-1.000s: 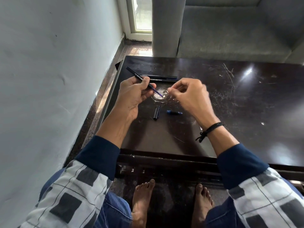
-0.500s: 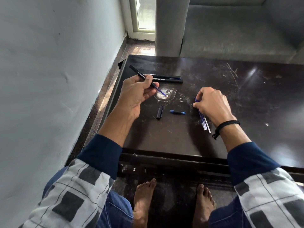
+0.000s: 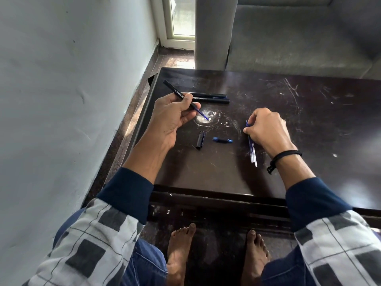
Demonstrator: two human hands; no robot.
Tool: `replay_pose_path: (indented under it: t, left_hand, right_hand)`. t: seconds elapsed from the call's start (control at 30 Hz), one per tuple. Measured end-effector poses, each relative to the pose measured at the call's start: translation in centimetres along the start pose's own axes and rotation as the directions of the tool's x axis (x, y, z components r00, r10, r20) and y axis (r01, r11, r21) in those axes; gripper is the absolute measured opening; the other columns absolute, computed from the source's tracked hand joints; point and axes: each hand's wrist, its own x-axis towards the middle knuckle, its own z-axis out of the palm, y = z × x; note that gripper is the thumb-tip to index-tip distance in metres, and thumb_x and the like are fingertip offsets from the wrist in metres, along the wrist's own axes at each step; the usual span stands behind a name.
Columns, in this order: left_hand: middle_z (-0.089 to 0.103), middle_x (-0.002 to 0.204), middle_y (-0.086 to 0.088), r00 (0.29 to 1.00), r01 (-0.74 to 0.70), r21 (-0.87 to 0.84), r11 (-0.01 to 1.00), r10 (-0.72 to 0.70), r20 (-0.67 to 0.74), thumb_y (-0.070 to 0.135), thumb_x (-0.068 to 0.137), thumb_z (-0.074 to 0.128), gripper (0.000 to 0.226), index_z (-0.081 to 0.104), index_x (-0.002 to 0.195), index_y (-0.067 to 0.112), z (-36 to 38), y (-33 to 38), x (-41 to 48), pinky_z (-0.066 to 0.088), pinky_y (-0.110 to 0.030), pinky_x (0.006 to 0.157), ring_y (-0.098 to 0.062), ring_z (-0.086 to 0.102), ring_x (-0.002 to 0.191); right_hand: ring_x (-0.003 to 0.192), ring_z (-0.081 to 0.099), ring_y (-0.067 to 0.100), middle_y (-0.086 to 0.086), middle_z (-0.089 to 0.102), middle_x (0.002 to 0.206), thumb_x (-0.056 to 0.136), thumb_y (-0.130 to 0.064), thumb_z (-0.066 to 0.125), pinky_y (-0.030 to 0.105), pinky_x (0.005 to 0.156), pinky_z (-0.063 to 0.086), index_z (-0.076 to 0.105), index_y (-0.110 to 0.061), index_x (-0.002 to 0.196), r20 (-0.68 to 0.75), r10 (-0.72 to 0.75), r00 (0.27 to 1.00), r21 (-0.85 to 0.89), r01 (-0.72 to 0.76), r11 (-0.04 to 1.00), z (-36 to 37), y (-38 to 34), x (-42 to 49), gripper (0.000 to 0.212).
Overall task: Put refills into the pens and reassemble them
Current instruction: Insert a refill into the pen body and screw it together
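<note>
Navy-cuffed sleeves point(image 3: 125, 190) in white-and-grey check, blue jeans point(image 3: 144, 263), black cord bracelet point(image 3: 282, 156) on right wrist, bare feet point(image 3: 180, 250).

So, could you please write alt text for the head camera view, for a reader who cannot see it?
The left hand holds a black pen barrel with a blue refill sticking out, above a dark table. The right hand rests on loose refills; a cap, a blue tip piece and two pens lie between.

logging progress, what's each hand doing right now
Left hand: closed on a pen with its refill tip sticking out.
Right hand: fingers on the refills, grip unclear.
</note>
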Motion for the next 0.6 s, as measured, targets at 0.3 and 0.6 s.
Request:
replay_pose_path:
  t: [0.3,0.6]
  left_hand:
    - [0.076,0.079,-0.007,1.0,-0.004,0.007,1.0,0.004,-0.004,0.011,0.095,0.066,0.004,0.069,0.093,0.01,0.0,0.3,-0.2,0.06,-0.025,0.074,-0.018,0.075,0.084]
    - [0.077,0.081,-0.007,1.0,-0.005,0.016,1.0,0.005,-0.014,0.011,0.095,0.065,0.004,0.069,0.095,0.01,-0.1,0.5,-0.4,0.061,-0.027,0.077,-0.018,0.075,0.085]
  right_hand:
    - [0.088,0.064,0.032,0.004,0.065,0.085,0.084,-0.02,0.074,0.029,0.074,0.041,0.068,-0.014,0.091,-0.02,-0.016,1.0,0.024,0.017,1.0,-0.7,-0.3,-0.4,0.011]
    - [0.083,0.063,0.022,-0.004,0.069,0.085,0.084,-0.029,0.076,0.029,0.073,0.041,0.07,-0.023,0.085,0.006,-0.064,0.998,0.066,0.064,0.996,-1.2,-1.6,-0.7,0.009]
